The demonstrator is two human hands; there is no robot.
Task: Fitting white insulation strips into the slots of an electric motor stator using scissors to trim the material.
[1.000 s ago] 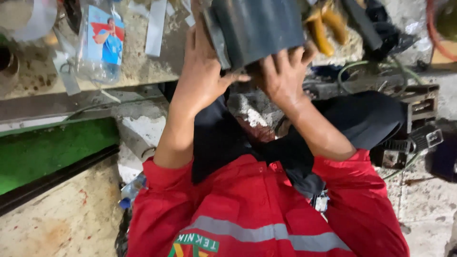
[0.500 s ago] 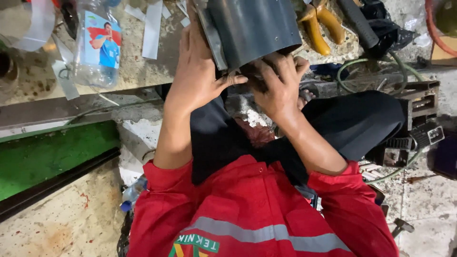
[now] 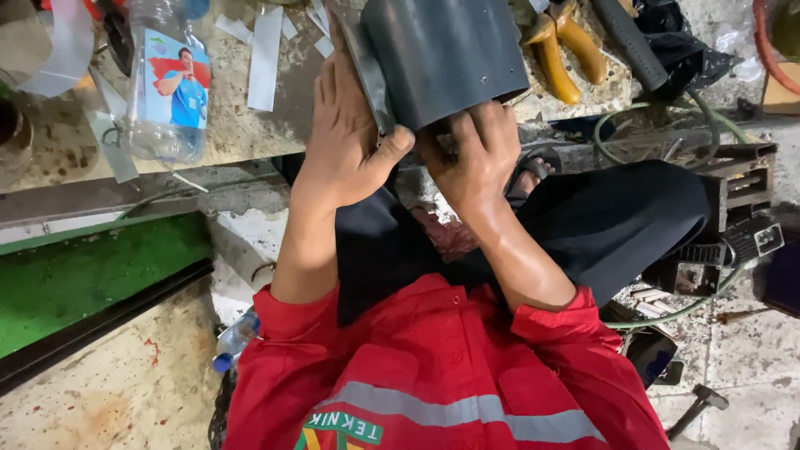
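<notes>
So we've got a dark grey pipe section [image 3: 446, 54], smooth and matte, sitting at the near edge of the gritty, stained surface [image 3: 250, 137]. Our left hand [image 3: 350, 137] lies flat against its side, thumb hooked on the rim; the right hand [image 3: 471, 158] curls its fingers over the lower rim. A clear plastic bottle [image 3: 167, 83] lies further left.

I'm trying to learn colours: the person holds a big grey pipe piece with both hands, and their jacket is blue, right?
Not quite. In the head view both hands, left hand and right hand, do hold the dark grey plastic pipe section, but the jacket is red, with a grey reflective stripe.
</notes>
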